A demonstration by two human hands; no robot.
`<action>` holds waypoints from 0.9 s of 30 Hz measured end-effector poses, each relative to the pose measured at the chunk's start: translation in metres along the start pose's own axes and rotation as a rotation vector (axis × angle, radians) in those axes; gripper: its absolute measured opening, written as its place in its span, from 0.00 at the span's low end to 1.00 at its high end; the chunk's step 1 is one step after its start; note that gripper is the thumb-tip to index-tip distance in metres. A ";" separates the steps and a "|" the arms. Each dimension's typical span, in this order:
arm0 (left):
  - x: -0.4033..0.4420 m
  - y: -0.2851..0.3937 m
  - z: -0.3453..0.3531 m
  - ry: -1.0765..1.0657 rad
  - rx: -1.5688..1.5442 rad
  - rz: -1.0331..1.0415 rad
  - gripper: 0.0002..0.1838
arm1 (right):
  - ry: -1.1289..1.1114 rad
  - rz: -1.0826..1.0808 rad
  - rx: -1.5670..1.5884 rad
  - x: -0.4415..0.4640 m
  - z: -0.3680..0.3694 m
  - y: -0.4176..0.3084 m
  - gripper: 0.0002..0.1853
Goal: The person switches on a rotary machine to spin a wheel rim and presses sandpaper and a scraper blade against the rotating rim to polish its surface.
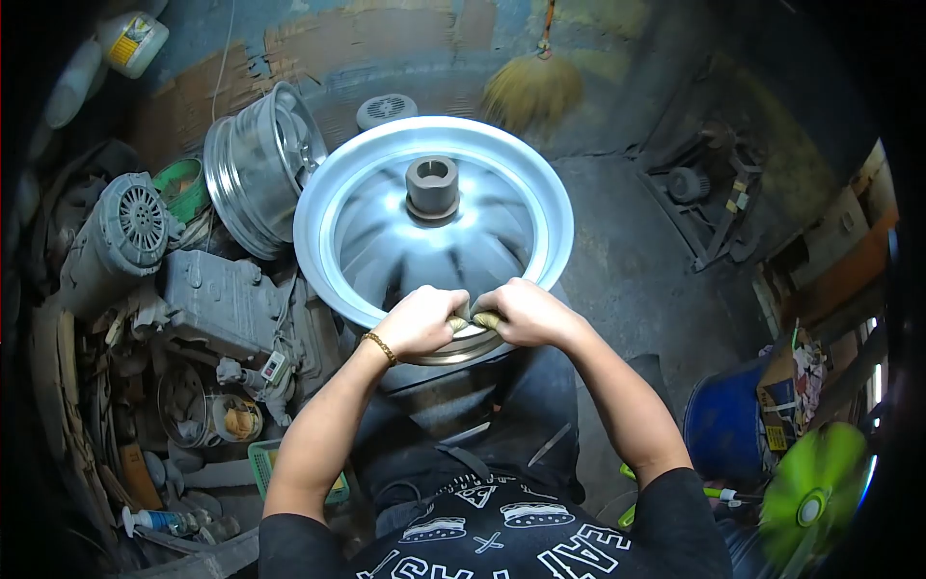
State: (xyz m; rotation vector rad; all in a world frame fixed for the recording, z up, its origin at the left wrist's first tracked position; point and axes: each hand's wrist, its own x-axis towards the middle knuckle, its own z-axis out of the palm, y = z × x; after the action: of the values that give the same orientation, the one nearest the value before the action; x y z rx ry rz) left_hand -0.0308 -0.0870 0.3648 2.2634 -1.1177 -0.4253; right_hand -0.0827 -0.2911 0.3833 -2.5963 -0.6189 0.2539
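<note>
A large silver wheel rim (313,232) faces up in front of me, with a dark cylindrical hub nut (431,185) at its middle. My left hand (424,320) is closed at the rim's near edge, fingers curled and thumb pressed in. Right beside it, my right hand (526,314) is closed in the same way. Between them the two hands pinch a small grey strip (470,309) that looks like sandpaper, mostly hidden by the fingers. Yellowish wrapping shows around both thumbs. The rim's blurred spokes suggest that it is spinning.
Another wheel rim (231,183) leans at the left, near a dusty electric motor (125,227) and a grey metal housing (217,299). A straw broom (533,92) hangs at the back wall. On the right stand a blue drum (721,415) and a green fan (815,497).
</note>
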 end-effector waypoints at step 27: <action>0.004 -0.006 0.003 -0.003 0.014 0.027 0.06 | -0.010 0.020 -0.022 0.003 0.001 -0.008 0.10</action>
State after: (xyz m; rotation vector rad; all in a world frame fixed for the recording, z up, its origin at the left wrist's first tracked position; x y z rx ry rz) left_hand -0.0267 -0.0886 0.3587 2.2583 -1.1547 -0.4116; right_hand -0.0834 -0.2830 0.3855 -2.6250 -0.6027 0.2685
